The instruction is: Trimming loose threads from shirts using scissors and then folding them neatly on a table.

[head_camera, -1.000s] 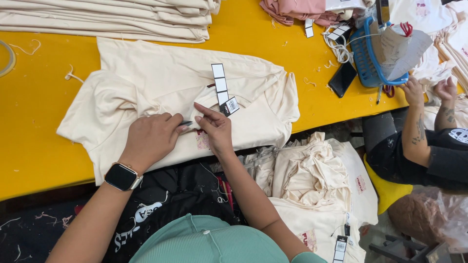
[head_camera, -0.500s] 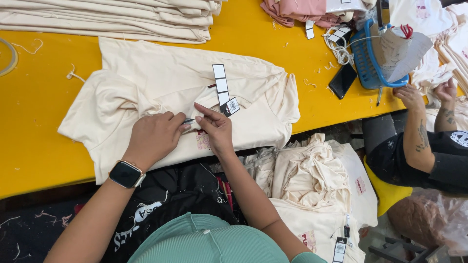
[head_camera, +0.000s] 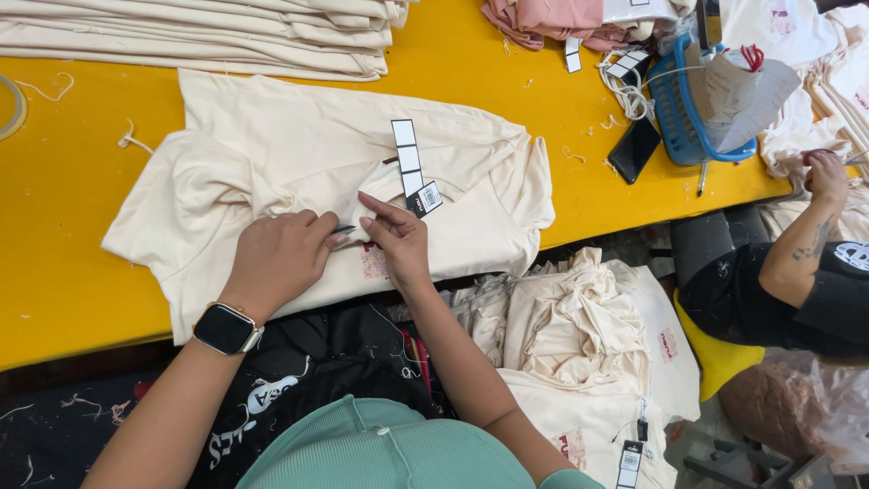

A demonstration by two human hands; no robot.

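Near the table's [head_camera: 72, 208] front edge, the left hand [head_camera: 276, 258] pinches a small dark tool; the right hand [head_camera: 398, 240] pins the cream garment [head_camera: 272, 154]. Loose fabric could bunch, pulling the hang tags [head_camera: 412, 172] crooked.

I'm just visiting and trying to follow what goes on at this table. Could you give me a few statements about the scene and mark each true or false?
1. Both hands rest on a cream garment spread over the yellow table. True.
2. The left hand wears a dark smartwatch at the wrist. True.
3. The right hand holds a phone. False: the dark phone lies on the table beside the blue basket.
4. The strip of tags lies on the floor. False: it lies on the garment.
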